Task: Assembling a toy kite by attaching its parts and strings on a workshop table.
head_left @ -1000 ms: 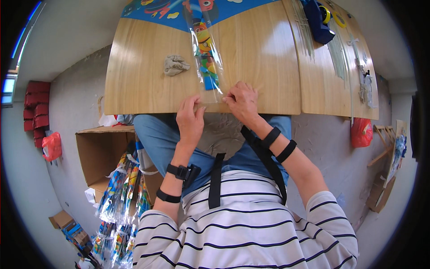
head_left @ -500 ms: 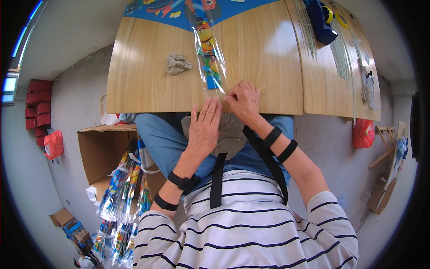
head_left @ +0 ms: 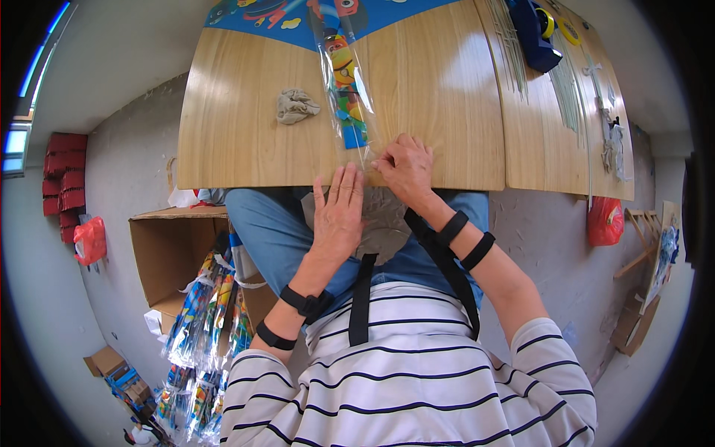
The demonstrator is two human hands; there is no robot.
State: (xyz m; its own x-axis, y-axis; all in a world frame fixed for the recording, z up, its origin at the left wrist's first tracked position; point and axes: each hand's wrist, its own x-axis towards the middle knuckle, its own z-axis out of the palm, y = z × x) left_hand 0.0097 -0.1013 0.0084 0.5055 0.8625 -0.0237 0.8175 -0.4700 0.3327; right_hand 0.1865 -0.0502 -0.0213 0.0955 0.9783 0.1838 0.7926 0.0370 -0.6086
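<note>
- Head view: a clear plastic sleeve [head_left: 345, 89] lies lengthwise on the wooden table [head_left: 246, 160]; its upper end runs over a blue printed sheet [head_left: 287, 21], and both are cut off by the top of the view.
- The sleeve's near end is hard to make out: transparent film and glare blend into the wood between the hands.
- The left hand [head_left: 339, 212] is spread flat, back upward, fingers straight and lightly parted, fingertips at the table's near edge, just beside the sleeve's end; its palm is hidden.
- The right hand [head_left: 404, 167] has curled fingers, thumb close to the forefinger, near the sleeve's end; whether film is pinched there, I cannot tell.
- Inside the sleeve is a colourful printed strip [head_left: 345, 78], its blue end short of the film's near end.
- Left of the person, an open cardboard box [head_left: 175, 257] stands beside many shiny, colourful packets [head_left: 199, 305]; their overlap hides how many sit within it.
- Red plastic bags, one at the left wall [head_left: 90, 241] and one beyond the table's right end [head_left: 605, 221], keep their contents hidden.
- A crumpled greyish lump [head_left: 297, 106] lies left of the sleeve; its material is unclear.
</note>
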